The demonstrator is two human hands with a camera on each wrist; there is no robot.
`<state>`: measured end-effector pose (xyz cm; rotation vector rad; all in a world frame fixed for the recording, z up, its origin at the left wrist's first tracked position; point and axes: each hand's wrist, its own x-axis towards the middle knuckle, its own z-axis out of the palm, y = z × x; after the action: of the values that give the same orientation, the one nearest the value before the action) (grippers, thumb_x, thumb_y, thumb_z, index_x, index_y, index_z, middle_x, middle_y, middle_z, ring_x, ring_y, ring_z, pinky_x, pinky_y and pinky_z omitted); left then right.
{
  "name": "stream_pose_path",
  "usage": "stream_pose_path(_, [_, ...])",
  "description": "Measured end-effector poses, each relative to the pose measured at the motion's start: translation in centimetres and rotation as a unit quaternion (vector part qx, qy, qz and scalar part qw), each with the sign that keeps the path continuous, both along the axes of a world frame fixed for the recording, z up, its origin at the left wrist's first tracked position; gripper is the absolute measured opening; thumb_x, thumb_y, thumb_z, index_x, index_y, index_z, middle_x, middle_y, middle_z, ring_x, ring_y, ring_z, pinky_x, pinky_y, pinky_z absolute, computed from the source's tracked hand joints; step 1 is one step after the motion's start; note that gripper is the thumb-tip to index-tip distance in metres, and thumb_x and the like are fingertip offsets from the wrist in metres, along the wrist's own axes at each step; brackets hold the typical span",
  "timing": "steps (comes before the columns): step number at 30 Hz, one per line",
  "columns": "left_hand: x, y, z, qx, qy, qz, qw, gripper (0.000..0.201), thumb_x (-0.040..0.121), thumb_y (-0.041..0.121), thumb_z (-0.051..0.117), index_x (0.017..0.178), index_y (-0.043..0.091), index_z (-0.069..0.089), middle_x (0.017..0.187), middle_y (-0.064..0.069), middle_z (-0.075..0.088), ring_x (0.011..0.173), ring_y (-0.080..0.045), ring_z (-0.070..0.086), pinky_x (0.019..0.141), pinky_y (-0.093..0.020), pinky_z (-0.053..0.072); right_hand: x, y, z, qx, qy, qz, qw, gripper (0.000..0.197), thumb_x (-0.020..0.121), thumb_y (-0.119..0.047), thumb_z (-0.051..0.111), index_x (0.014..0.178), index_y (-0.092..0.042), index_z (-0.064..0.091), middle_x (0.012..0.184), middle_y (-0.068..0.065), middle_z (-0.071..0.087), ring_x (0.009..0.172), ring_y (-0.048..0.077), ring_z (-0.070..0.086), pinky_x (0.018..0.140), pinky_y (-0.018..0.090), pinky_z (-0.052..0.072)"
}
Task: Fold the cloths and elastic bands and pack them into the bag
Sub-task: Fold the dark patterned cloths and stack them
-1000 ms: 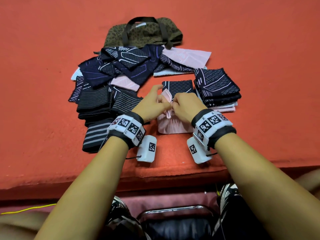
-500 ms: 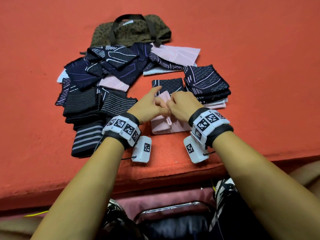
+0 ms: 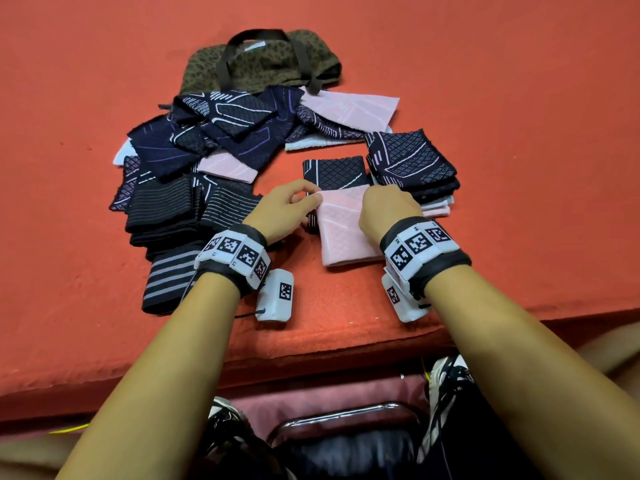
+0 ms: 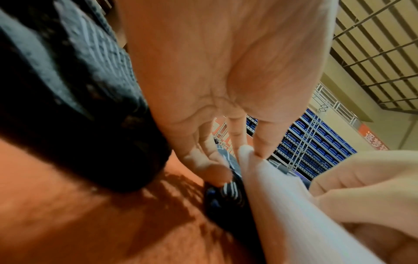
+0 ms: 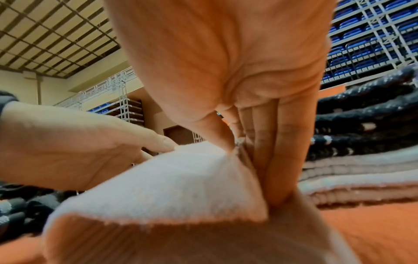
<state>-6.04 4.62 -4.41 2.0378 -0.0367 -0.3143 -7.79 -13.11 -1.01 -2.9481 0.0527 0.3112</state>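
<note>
A folded pink cloth lies on the red table near its front edge. My left hand pinches its far left corner, seen in the left wrist view as the pink cloth held between thumb and fingertips. My right hand pinches the far right corner; the right wrist view shows the pink cloth gripped by thumb and fingers. A dark patterned cloth lies partly under it. The olive leopard-print bag sits at the back.
A folded stack of dark and pink cloths stands right of the pink cloth. A loose heap of navy and pink cloths lies left of centre, with striped elastic bands near it. The table edge runs close below my wrists.
The pink cloth was bunched between my hands; now my hands have moved apart and forward, and it lies spread flat as a folded rectangle.
</note>
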Motion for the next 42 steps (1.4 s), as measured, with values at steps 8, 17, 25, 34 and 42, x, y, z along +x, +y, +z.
stream_pose_path(8, [-0.7,-1.0,0.8,-0.025,0.011,-0.057,0.998,0.004,0.100,0.022,0.055,0.099,0.022,0.059,0.090,-0.009,0.064,0.075,-0.017,0.065,0.066,-0.040,0.058,-0.3,-0.2,-0.1,-0.028,-0.008,-0.005,1.000,0.029,0.093,-0.006,0.045,0.118,-0.005,0.060,0.123,0.017,0.060,0.112,0.037,0.059,0.081,0.037,0.046])
stream_pose_path(17, [-0.3,-1.2,0.4,-0.017,-0.006,-0.026,0.999,0.015,0.097,0.013,0.059,0.085,0.017,0.051,0.082,-0.014,0.060,0.072,-0.026,0.062,0.070,-0.043,0.058,-0.5,-0.2,0.0,-0.083,0.019,0.010,0.996,0.024,0.091,-0.012,0.048,0.110,-0.010,0.063,0.117,0.011,0.062,0.108,0.033,0.061,0.073,0.034,0.039])
stream_pose_path(25, [0.2,-0.8,0.1,-0.018,-0.043,0.005,0.999,0.015,0.095,0.016,0.063,0.086,0.020,0.052,0.074,-0.005,0.053,0.061,-0.018,0.057,0.060,-0.035,0.058,0.0,-0.3,-0.1,-0.019,0.025,-0.002,1.000,0.026,0.095,-0.019,0.045,0.111,-0.009,0.062,0.120,0.014,0.062,0.108,0.035,0.060,0.074,0.035,0.040])
stream_pose_path(34, [-0.4,-1.0,0.4,-0.020,-0.027,-0.032,0.999,0.006,0.096,0.021,0.062,0.101,0.020,0.059,0.093,-0.008,0.064,0.070,-0.013,0.060,0.063,-0.035,0.058,0.6,-0.5,-1.1,0.024,0.032,-0.022,0.999,0.044,0.092,-0.029,0.053,0.126,-0.003,0.045,0.126,0.017,0.058,0.114,0.038,0.057,0.075,0.036,0.038])
stream_pose_path(42, [-0.6,-0.4,0.9,-0.066,0.055,-0.075,0.993,0.037,0.086,-0.007,0.066,0.112,0.018,0.059,0.105,-0.008,0.064,0.090,-0.014,0.064,0.067,-0.023,0.056,0.1,0.0,-1.5,0.001,-0.026,0.019,1.000,0.047,0.092,-0.019,0.049,0.135,-0.014,0.032,0.114,0.015,0.063,0.105,0.038,0.061,0.072,0.038,0.036])
